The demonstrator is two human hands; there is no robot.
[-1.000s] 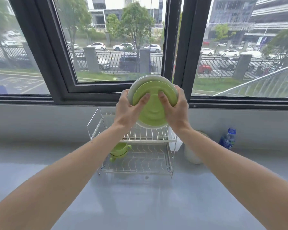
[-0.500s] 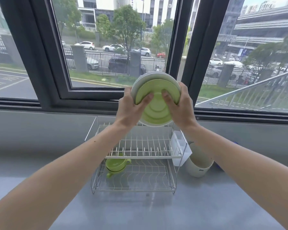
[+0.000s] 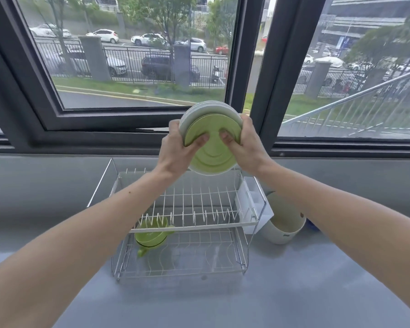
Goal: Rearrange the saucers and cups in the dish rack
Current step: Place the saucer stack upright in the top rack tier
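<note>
A stack of saucers [image 3: 213, 152], green in front and white behind, is held on edge between my left hand [image 3: 179, 151] and my right hand [image 3: 245, 147], both shut on its sides with thumbs on the green face. The stack hangs just above the back of the upper tier of a two-tier wire dish rack [image 3: 187, 223]. The upper tier holds nothing. Stacked green cups [image 3: 152, 236] sit on the lower tier at the left, partly hidden by the upper tier's front bar.
A white cutlery holder [image 3: 253, 204] hangs on the rack's right side. A cream container [image 3: 283, 223] stands on the grey counter [image 3: 223, 301] to the right of the rack. Dark window frames run behind the rack, close to the saucers.
The view has tilted down and closer, so the rack fills more of the frame. Both hands have lowered the saucer stack toward the rack's upper tier while keeping the same grip.
</note>
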